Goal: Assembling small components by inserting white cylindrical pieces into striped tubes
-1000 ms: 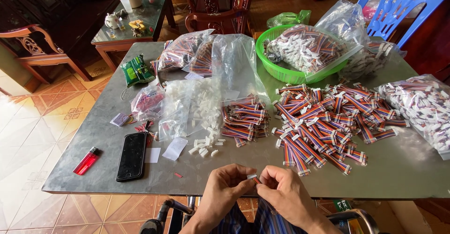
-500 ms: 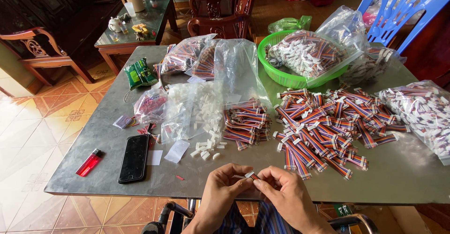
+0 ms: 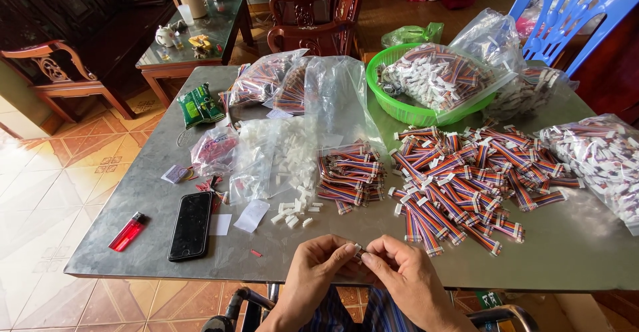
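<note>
At the near edge of the grey counter (image 3: pixel 586 252), the left hand (image 3: pixel 318 272) and the right hand (image 3: pixel 407 280) meet fingertip to fingertip. Between them sits a small white connector piece (image 3: pixel 358 250), pinched by the thumb and forefinger of each hand, so both grips are pressed together on it. The piece is pale, blocky and mostly hidden by the fingers; its long axis seems to run left to right between the two hands, but which end points where cannot be told. It is held just above the counter's near edge, over the person's lap.

Just beyond the hands, a few loose white connector housings (image 3: pixel 293 213) lie scattered, spilling from a clear bag of white housings (image 3: pixel 276 156). To the left lie a black phone (image 3: pixel 191 225) face up, and a red lighter (image 3: pixel 127 231) near the counter's left edge. To the right of the housings is a neat stack of rainbow ribbon cables (image 3: pixel 349 175), and further right a wide loose heap of ribbon cables (image 3: pixel 469 182) with white ends. A bag of finished cables (image 3: pixel 599 156) lies at the right edge.

Farther back stand a green basket (image 3: pixel 399 106) holding a bagged load, more clear bags, and a green packet (image 3: pixel 198 106). Beyond the counter are a blue plastic chair (image 3: pixel 572 6) and a glass-topped side table (image 3: pixel 200 32).
</note>
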